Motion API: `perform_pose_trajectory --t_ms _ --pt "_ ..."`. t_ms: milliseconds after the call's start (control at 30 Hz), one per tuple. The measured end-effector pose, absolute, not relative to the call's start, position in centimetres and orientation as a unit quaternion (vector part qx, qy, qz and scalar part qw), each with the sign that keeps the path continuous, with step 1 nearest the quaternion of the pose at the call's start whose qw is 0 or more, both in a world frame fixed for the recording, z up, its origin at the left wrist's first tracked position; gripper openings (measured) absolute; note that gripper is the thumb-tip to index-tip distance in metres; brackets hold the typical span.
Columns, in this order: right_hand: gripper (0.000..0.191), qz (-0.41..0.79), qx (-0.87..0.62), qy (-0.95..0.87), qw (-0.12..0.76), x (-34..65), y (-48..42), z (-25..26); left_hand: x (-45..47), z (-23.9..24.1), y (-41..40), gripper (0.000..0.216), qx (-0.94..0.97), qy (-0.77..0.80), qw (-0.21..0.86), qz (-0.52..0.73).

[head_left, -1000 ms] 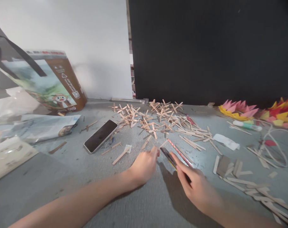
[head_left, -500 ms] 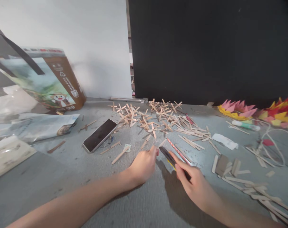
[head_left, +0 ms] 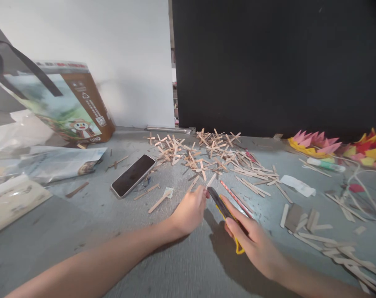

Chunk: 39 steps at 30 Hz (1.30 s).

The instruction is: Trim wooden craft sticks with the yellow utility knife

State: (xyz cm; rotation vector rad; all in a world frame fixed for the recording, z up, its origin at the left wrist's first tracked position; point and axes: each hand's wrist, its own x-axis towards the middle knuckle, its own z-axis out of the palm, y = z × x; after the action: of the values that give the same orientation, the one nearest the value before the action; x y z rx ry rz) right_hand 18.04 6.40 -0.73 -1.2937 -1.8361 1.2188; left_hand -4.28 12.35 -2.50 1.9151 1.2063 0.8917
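Observation:
My left hand [head_left: 190, 210] is closed, its fingertips pinched on a thin wooden stick [head_left: 211, 181] whose pale end sticks out beyond them. Most of that stick is hidden by the fingers. In my right hand [head_left: 252, 240] is a black-and-yellow hand tool [head_left: 220, 203], with a yellow loop showing beneath the palm. The tool's black front end meets the left fingertips beside the stick; its exact kind is unclear. A red patterned pencil-like rod [head_left: 234, 198] lies just past the tool. Beyond both hands spreads a heap of crossed wooden sticks [head_left: 203, 165].
Left of the heap lies a phone [head_left: 133, 176]. A printed bag [head_left: 79, 103] and plastic packets [head_left: 70, 161] stand farther left. On the right are loose sticks [head_left: 343, 248], a paper scrap [head_left: 298, 185], a glue stick [head_left: 326, 164], a white cable [head_left: 366, 194] and paper crowns [head_left: 314, 145].
The tool has turned slightly in my right hand, so its yellow loop now shows below the palm. Its front end is now against the left fingertips. The view has shifted slightly.

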Motion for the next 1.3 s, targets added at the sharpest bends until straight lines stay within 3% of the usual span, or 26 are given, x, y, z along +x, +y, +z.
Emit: perform_pose_trajectory --t_ms 167,500,667,1000,1300 --pt "0.065 0.432 -0.439 -0.739 0.273 18.5 6.8 -0.4 -4.1 -2.0 12.3 0.037 0.686 0.456 0.415 0.387" --pt "0.062 0.407 -0.43 -0.747 0.302 18.5 7.0 -0.6 -4.0 -0.9 12.1 0.041 0.663 0.457 0.45 0.386" --pt "0.061 0.475 -0.439 -0.703 0.295 18.7 7.2 -0.7 -3.9 -1.0 12.1 0.04 0.658 0.468 0.453 0.378" --pt "0.064 0.716 -0.367 -0.453 0.386 18.9 8.3 -1.1 -4.0 -1.7 12.3 0.037 0.692 0.455 0.432 0.358" --pt "0.071 0.673 -0.403 -0.546 0.295 18.8 8.0 -0.3 -4.0 -1.9 12.4 0.036 0.701 0.451 0.403 0.377"
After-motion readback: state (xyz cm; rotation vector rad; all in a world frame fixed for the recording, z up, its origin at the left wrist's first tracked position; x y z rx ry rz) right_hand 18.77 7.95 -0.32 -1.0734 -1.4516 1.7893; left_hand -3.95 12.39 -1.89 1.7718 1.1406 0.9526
